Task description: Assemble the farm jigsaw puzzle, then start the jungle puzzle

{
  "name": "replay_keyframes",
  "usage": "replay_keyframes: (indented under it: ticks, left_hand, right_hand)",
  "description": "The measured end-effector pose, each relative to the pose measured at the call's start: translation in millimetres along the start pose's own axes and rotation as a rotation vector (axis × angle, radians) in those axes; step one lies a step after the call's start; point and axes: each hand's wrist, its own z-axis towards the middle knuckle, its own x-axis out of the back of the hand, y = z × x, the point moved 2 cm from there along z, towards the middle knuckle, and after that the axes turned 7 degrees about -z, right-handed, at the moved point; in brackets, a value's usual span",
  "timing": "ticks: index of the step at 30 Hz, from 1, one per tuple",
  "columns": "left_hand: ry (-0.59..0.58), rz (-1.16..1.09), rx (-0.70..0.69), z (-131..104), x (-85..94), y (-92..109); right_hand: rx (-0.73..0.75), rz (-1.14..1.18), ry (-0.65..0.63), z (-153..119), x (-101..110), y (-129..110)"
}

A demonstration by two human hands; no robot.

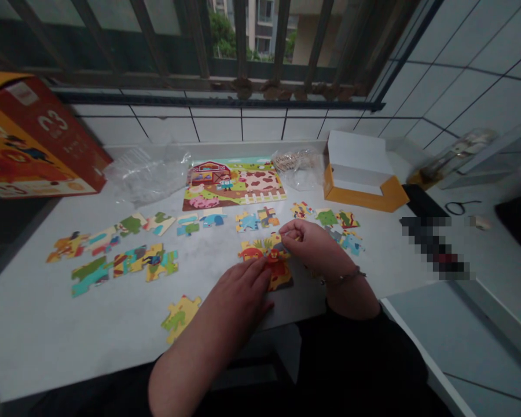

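A small joined section of jigsaw puzzle (282, 281) with red, orange and green animal pictures lies on the white counter in front of me. My left hand (243, 286) rests over its left side, palm down with fingers stretched out. At the upper right edge of the section, my right hand (306, 240) has thumb and forefinger pinched on a puzzle piece (274, 237), mostly covered by the fingertips. Just beyond the right hand are blue elephant pieces (353, 242), partly hidden by it. A loose yellow-and-green piece (180, 315) sits left of my left forearm.
Several puzzle pieces (89, 273) spread across the left side, others (325, 217) behind my right hand. Farther back lie a farm-picture puzzle (234, 184), clear plastic bags (147, 176) and an open yellow-and-white box (358, 194). A large orange-red box (52, 139) stands back left.
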Motion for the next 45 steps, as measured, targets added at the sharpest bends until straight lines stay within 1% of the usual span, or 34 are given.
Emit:
replay_keyframes:
  ticks: [2,6,11,16,18,20,23,27,30,33,35,36,38,40,41,43,45]
  left_hand:
    - [-0.020,-0.011,0.032,3.1,-0.8,-0.5]
    - [-0.039,-0.042,0.047,4.8,3.3,-2.3]
    - [-0.054,-0.059,0.056,4.7,6.8,-3.9]
    - [-0.048,-0.077,0.067,4.6,2.4,-8.1]
    - [-0.021,-0.077,0.057,4.1,1.1,-9.3]
    - [-0.019,-0.053,0.025,3.4,1.7,-8.7]
    - [-0.062,-0.004,0.000,3.4,6.1,-5.1]
    - [-0.087,0.005,0.015,6.1,12.6,0.3]
    - [-0.070,0.000,0.020,9.3,10.3,1.7]
    - [-0.005,-0.009,0.013,12.4,2.2,-0.4]
    - [0.032,-0.007,0.006,13.7,-3.0,-2.8]
    - [0.040,-0.003,0.000,13.9,-4.7,-3.9]
    - [0.036,0.013,-0.004,13.2,-5.6,-6.0]
    - [0.023,0.033,0.004,10.9,-3.4,-7.8]
    - [0.009,0.041,0.011,9.4,-1.8,-8.7]
    - [-0.015,0.056,0.032,5.6,1.9,-10.8]
    - [-0.029,0.073,0.049,1.7,5.4,-12.8]
  right_hand:
    - [0.020,-0.048,-0.009,0.7,-6.8,1.1]
    - [0.033,-0.115,0.001,2.9,-16.3,0.6]
    - [0.013,-0.158,0.064,3.1,-18.3,-3.2]
    - [0.037,-0.240,0.097,2.9,-20.1,-4.2]
    - [0.034,-0.261,0.106,2.0,-20.3,-4.6]
    - [0.039,-0.306,0.112,0.5,-20.8,-6.6]
    - [0.071,-0.410,0.129,-2.2,-22.8,-10.8]
    - [0.151,-0.488,0.176,-5.5,-28.6,-12.4]
    - [0.170,-0.500,0.187,-6.2,-33.0,-10.5]
    - [0.175,-0.474,0.152,-4.2,-31.5,-9.3]
    - [0.198,-0.438,0.154,-2.1,-22.2,-8.4]
    - [0.204,-0.427,0.178,-1.4,-14.2,-7.3]
    - [0.177,-0.431,0.272,-1.6,8.1,-2.5]
    - [0.083,-0.467,0.384,-5.9,35.0,6.0]
    - [0.019,-0.494,0.419,-9.6,48.1,11.2]
    - [-0.095,-0.562,0.429,-19.3,69.6,21.9]
    - [-0.169,-0.631,0.390,-30.1,82.1,30.7]
